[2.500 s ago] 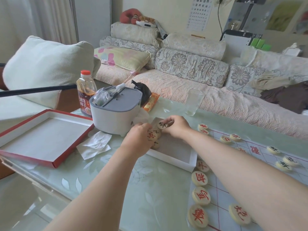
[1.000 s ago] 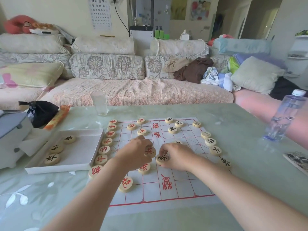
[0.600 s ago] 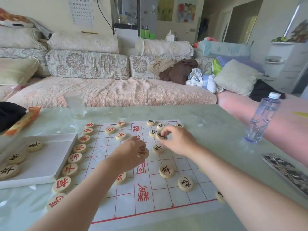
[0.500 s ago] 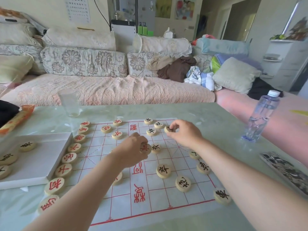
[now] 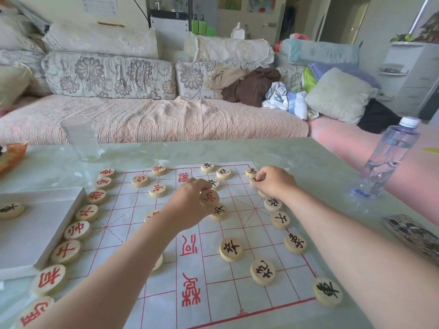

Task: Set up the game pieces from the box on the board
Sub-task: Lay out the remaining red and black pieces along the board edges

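Xiangqi pieces [image 5: 231, 249] are mostly laid out: at the left, a lone black disc [image 5: 10, 210] is seen lying in the white box [image 5: 35, 233] on the bench [image 5: 332, 174], just beside the red-marked row [image 5: 65, 251] set along the left edge of the board [image 5: 213, 293]. Over the board's middle a red-marked disc [image 5: 209, 198] is pinched by the left hand [image 5: 187, 205], and at the far right corner a black-marked disc [image 5: 255, 180] is pinched by the right hand [image 5: 273, 181], above the black-marked row [image 5: 294, 243]. The setup is judged well advanced, with both held discs and the box's contents yet to be placed.
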